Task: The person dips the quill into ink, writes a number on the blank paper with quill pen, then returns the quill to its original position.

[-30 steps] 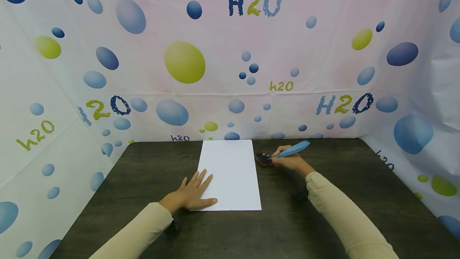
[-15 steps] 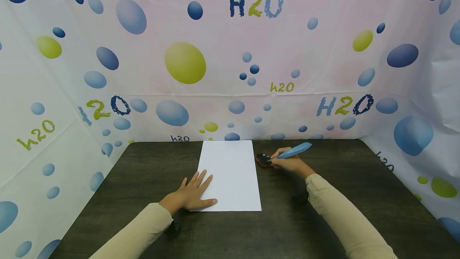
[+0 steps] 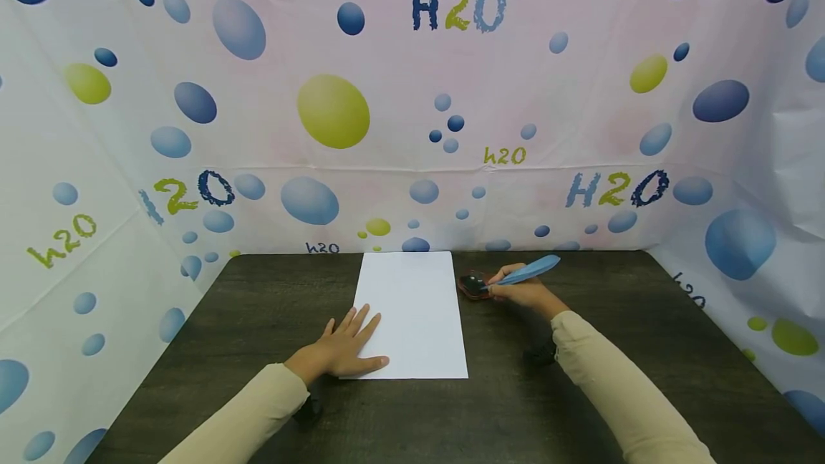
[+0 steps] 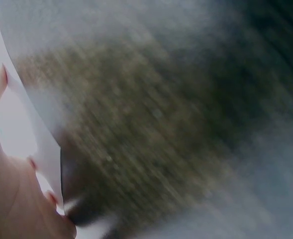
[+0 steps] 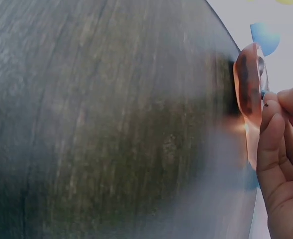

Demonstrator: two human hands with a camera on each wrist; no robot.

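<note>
A white sheet of paper [image 3: 415, 306] lies lengthwise on the dark wooden table. My left hand [image 3: 341, 348] rests on its lower left part, fingers spread and straight; the left wrist view catches some of those fingers [image 4: 12, 189] along the paper's edge. Right of the sheet's far end, my right hand [image 3: 520, 291] pinches a blue feather quill [image 3: 530, 269] near its lower end. The quill's point reaches into a small, shallow reddish see-through dish [image 3: 465, 293] with something dark and shiny inside. From the side, in the right wrist view, the dish [image 5: 253, 119] stands just beyond the pinching fingertips [image 5: 270, 102].
The dark wood tabletop [image 3: 271, 292] extends on both sides of the paper and in front of it. A white backdrop [image 3: 387, 56] printed with blue and green dots and H2O lettering rises behind the table and along its sides.
The right hand and the quill's feather end have shifted very slightly to the right, with the point still at the dish. The left hand and the paper have stayed in place.
</note>
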